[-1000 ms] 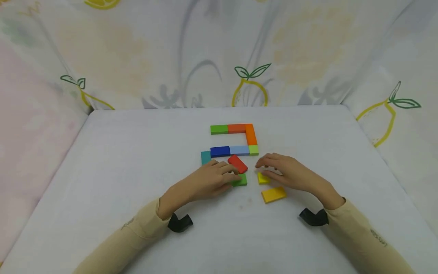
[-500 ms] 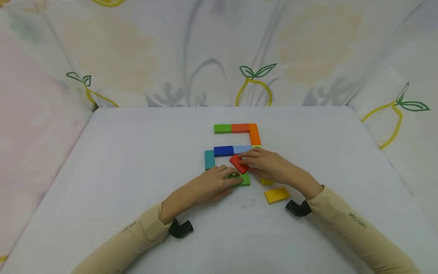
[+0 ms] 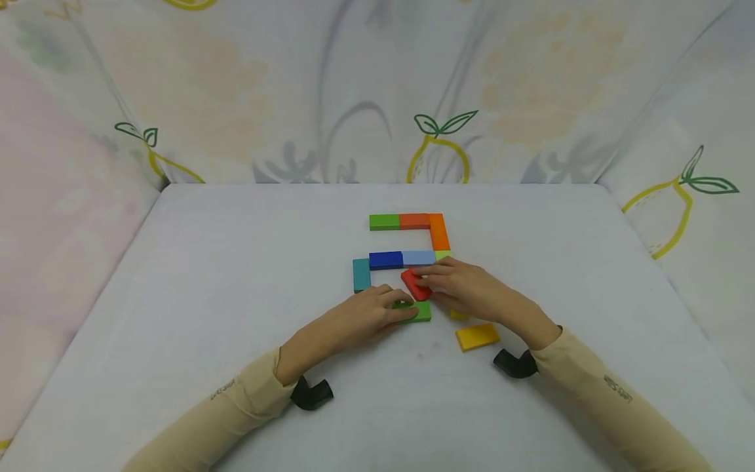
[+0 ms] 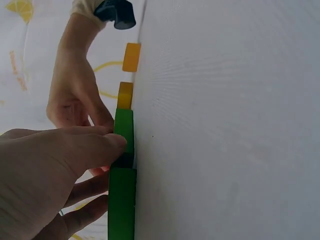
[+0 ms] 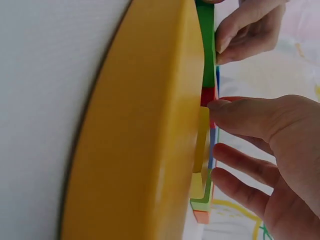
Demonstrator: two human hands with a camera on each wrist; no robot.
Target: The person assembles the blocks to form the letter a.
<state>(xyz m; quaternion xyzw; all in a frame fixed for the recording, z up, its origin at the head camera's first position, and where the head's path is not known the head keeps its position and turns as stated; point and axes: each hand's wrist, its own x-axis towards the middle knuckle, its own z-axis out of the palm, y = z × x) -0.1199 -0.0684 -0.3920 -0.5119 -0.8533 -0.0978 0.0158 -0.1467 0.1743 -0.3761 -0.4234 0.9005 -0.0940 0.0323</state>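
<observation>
In the head view my right hand (image 3: pixel 472 288) grips a red block (image 3: pixel 415 286), its thumb and fingertips at the block's right end. The red block lies slantwise below a light blue block (image 3: pixel 419 257). My left hand (image 3: pixel 360 314) pinches a green block (image 3: pixel 422 313) just in front of it, with the thumb (image 4: pixel 116 143) on the near side in the left wrist view. Beside that one, a second green block (image 4: pixel 122 202) lies under the left hand, hidden from the head camera. A small yellow block (image 3: pixel 459 315) is partly covered by the right hand.
A dark blue block (image 3: pixel 386 260) and a teal block (image 3: pixel 362 275) continue the row leftward. Farther back, a light green block (image 3: pixel 385 222), a red-orange block (image 3: pixel 415 221) and an orange block (image 3: pixel 439 231) form a corner. A yellow-orange block (image 3: pixel 477 337) lies nearest the front.
My right hand has come left from over the small yellow block and taken hold of the red block, which has turned and shifted slightly right. The left hand stays at the green block.
</observation>
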